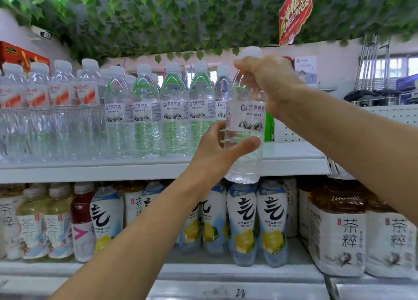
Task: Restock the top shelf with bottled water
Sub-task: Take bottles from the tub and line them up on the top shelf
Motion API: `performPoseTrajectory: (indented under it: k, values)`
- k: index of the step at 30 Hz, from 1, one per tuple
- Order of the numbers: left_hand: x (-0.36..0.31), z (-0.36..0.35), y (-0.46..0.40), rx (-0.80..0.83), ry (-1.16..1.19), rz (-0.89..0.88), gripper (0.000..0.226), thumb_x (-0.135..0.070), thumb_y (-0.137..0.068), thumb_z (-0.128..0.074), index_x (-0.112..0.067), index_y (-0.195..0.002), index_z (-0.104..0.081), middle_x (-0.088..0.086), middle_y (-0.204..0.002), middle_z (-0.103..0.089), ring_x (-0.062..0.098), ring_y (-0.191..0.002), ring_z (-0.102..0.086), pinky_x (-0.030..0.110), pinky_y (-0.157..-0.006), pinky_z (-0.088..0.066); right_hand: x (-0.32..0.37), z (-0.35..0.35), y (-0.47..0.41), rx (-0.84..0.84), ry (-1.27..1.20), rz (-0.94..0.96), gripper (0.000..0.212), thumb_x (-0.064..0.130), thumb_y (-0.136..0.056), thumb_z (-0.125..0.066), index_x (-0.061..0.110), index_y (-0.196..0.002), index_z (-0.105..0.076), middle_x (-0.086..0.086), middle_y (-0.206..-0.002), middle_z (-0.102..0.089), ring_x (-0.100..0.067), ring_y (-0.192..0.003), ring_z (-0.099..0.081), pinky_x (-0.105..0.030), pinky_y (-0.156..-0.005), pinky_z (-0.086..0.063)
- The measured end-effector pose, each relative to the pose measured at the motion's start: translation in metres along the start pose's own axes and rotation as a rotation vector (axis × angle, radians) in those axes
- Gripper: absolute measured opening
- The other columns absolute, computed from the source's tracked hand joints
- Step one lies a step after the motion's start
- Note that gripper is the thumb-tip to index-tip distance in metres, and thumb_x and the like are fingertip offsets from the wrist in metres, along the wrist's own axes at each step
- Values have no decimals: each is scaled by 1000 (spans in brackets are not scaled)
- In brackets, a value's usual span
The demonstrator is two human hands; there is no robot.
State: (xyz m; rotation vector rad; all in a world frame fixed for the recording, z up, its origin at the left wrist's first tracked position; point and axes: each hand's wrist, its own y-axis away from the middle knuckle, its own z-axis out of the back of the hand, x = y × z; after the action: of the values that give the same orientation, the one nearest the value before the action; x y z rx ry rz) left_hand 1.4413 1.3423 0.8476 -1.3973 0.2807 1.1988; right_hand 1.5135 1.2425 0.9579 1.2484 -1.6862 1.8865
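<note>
I hold one clear water bottle (246,116) with a white cap and a white mountain label upright in front of the top shelf (294,161). My right hand (269,78) grips its neck from above. My left hand (217,152) wraps round its lower body, thumb across the front. The bottle's base hangs just below the shelf's front edge, to the right of a row of matching water bottles (174,112) standing on the shelf. A bare patch of shelf lies behind and right of the held bottle.
Other clear bottles with red-orange labels (38,96) fill the shelf's left end. The lower shelf holds lemon drink bottles (257,222), tea bottles and wrapped tea packs (339,236). Fake leaves and a red sign (294,12) hang overhead. A white pegboard panel (384,114) stands at right.
</note>
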Motion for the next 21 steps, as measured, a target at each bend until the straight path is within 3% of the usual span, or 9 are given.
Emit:
performPoseTrajectory:
  k: [2,4,7,11,14,16,18,21]
  values:
    - [-4,3,-2,-78,-28,-47,64,-43,-76,-78,-24,-131,-50,-12,-115,-64,1,-104,-62,16,-83,-48,7,0,-9,-55,6,49,36,28,-82,-76,8,-107,-58,-2,-93,-66,-16,-89,-61,-42,-88,-54]
    - [-5,13,-7,-175,-76,-107,52,-38,-82,-74,-24,-127,-52,-11,-113,-63,0,-103,-60,12,-80,-46,15,-1,-17,-102,33,120,33,28,-82,-76,11,-96,-52,-5,-99,-64,-17,-89,-62,-42,-93,-53]
    - [-13,34,-23,-303,-151,-186,35,-26,-92,-67,-19,-124,-55,-7,-107,-63,1,-97,-59,12,-78,-47,16,-2,-29,-155,88,201,35,29,-83,-74,14,-90,-43,-1,-93,-53,-11,-82,-53,-33,-86,-51]
    - [-31,62,-60,-382,-329,-304,30,-18,-95,-61,-13,-125,-56,-5,-108,-62,10,-102,-60,18,-89,-48,-7,-12,-47,-155,168,196,36,31,-86,-73,11,-92,-44,-1,-87,-45,-13,-79,-45,-25,-67,-40]
    - [-41,73,-93,-370,-598,-351,37,-26,-96,-59,-14,-130,-53,-1,-116,-63,19,-117,-53,38,-102,-45,-25,-19,-59,-139,180,150,46,37,-85,-74,6,-111,-52,-6,-103,-55,-16,-92,-52,-22,-66,-40]
    - [-45,78,-110,-364,-843,-341,49,-35,-95,-58,-15,-138,-48,6,-126,-62,27,-130,-41,41,-107,-36,-30,-19,-62,-86,192,94,58,46,-84,-72,6,-120,-50,-6,-110,-57,-19,-98,-55,-26,-70,-42]
    - [-48,80,-121,-310,-1072,-308,62,-45,-96,-54,-17,-148,-38,14,-136,-55,31,-138,-28,42,-110,-25,-37,-16,-61,11,213,15,76,58,-84,-67,9,-135,-42,-11,-127,-53,-25,-113,-53,-35,-84,-44]
    - [-44,82,-131,-209,-1281,-301,72,-58,-95,-47,-23,-154,-23,19,-132,-56,33,-143,-21,43,-114,-16,-55,-7,-39,118,324,-100,106,77,-63,-68,26,-146,-27,-14,-150,-36,-35,-134,-39,-54,-106,-36]
